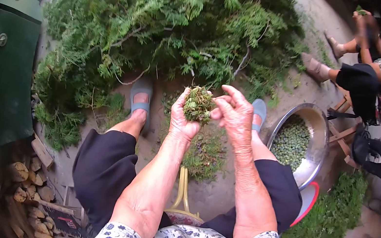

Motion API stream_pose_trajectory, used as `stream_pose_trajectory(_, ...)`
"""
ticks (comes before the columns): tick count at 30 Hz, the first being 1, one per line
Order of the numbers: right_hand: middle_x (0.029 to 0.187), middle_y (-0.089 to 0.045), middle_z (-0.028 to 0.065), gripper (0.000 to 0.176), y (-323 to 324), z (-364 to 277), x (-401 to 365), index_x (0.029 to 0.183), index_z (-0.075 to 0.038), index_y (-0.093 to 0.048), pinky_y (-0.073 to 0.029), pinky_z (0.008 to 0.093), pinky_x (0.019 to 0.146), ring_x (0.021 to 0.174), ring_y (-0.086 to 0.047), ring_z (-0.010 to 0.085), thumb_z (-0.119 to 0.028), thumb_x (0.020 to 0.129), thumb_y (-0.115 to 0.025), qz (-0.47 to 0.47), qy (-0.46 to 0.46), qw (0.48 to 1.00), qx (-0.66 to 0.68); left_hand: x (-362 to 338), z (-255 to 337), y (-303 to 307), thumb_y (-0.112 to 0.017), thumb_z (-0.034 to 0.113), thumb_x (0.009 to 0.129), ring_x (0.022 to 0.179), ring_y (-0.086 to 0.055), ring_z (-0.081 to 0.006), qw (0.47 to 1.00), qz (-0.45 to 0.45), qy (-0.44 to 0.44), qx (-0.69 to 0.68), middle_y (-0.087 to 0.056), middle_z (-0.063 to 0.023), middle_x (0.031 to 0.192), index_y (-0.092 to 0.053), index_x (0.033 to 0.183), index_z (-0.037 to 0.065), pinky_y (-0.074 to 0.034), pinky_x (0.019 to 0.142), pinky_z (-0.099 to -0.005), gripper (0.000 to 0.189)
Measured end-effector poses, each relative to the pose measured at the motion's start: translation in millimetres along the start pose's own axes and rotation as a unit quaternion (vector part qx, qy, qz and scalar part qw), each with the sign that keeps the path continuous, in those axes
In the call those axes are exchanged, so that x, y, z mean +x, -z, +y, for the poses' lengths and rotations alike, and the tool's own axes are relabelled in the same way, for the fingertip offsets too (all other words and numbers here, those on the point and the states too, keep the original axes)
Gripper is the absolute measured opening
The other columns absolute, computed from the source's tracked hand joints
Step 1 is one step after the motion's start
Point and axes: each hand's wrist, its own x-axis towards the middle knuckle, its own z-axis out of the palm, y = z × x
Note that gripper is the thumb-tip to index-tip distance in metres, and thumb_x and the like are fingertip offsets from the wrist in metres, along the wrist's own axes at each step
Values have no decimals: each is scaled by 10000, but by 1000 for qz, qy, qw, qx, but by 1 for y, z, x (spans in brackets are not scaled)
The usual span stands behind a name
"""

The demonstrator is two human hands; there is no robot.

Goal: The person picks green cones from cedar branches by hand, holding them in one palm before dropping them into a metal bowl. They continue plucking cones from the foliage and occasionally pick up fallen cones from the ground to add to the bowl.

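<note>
My left hand [182,125] is cupped around a clump of green and brown plant bits [197,103], with small pale green cones among dry sprigs. Close against the clump's right side is my right hand [239,119], its thumb and fingers brought together in a pinch; whatever lies between the fingertips is too small to make out. Both hands are held above the ground between my knees. Under them, loose sprigs and trimmings [204,155] are scattered over the floor.
A big heap of leafy evergreen branches [165,21] lies ahead. By my right knee stands a metal bowl [316,142] with many small green cones [290,141]. More greenery [327,223] lies behind it. Another person [379,73] sits at the right. Firewood [36,194] is stacked at left.
</note>
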Motion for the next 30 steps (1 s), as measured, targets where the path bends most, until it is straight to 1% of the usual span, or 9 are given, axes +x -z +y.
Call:
stream_pose_trajectory(4,816,-622,74,313,19,-57,-5,1092,19,-565,-498,219,509,572,-591,110,-241,919,-577,-2,0,1000,31,-35,19,-67,-527,398,892,875,-633,-298,998,-34,28,40,-662,-112,932,-612,1010,69,-526,740,-474,359)
stream_pose_trajectory(5,816,-622,74,313,17,-67,-8,1092,19,-565,-498,219,509,572,-591,110,-241,919,-577,-2,14,999,32,-41,25,-79,-527,398,892,875,-633,-298,998,-47,26,44,-662,-112,932,-612,1010,69,-526,740,-474,359)
stream_pose_trajectory(7,910,-601,112,339,18,-83,-11,1107,31,-532,-543,288,636,731,-622,181,-270,953,-512,-90,-7,942,324,-53,39,-106,-545,419,871,870,-634,-283,997,-44,35,60,-660,-111,947,-622,1005,86,-543,696,-425,367)
stream_pose_trajectory(8,1030,-577,149,362,23,-83,-8,1155,40,-500,-545,350,762,899,-609,245,-271,977,-447,-133,4,928,349,-58,45,-118,-539,414,880,813,-644,-272,997,-33,20,63,-666,-84,912,-611,993,119,-530,664,-430,324)
stream_pose_trajectory(12,1056,-579,165,368,17,-100,-19,1182,74,-467,-547,352,810,931,-617,255,-228,973,-455,-114,28,924,365,-73,60,-146,-517,422,892,808,-644,-258,996,-46,-7,80,-664,-71,889,-607,987,134,-530,659,-410,315)
stream_pose_trajectory(19,900,-601,111,295,32,-89,-29,1106,28,-514,-573,327,716,785,-647,205,-223,953,-507,-171,4,931,322,-66,48,-140,-509,409,904,813,-633,-259,998,-48,-7,29,-653,-69,882,-602,972,108,-535,674,-411,323)
stream_pose_trajectory(23,832,-575,55,300,18,-101,-30,1069,-7,-536,-497,255,544,656,-610,151,-277,937,-541,-47,14,899,435,-69,37,-148,-506,410,910,827,-624,-260,999,-51,4,19,-640,-90,905,-589,988,91,-538,689,-411,339)
stream_pose_trajectory(27,884,-588,35,127,8,-105,-47,996,-16,-609,-443,181,514,642,-573,76,-98,900,-590,-79,112,979,150,-70,29,-155,-490,413,915,845,-615,-281,998,-58,7,0,-634,-118,899,-587,992,72,-530,721,-427,363)
stream_pose_trajectory(30,876,-572,-2,199,-7,-104,-52,1020,-21,-650,-456,182,571,668,-558,62,30,831,-620,4,195,980,38,-66,26,-159,-435,410,933,880,-594,-355,996,-93,7,-5,-624,-182,926,-578,1009,28,-487,840,-491,415)
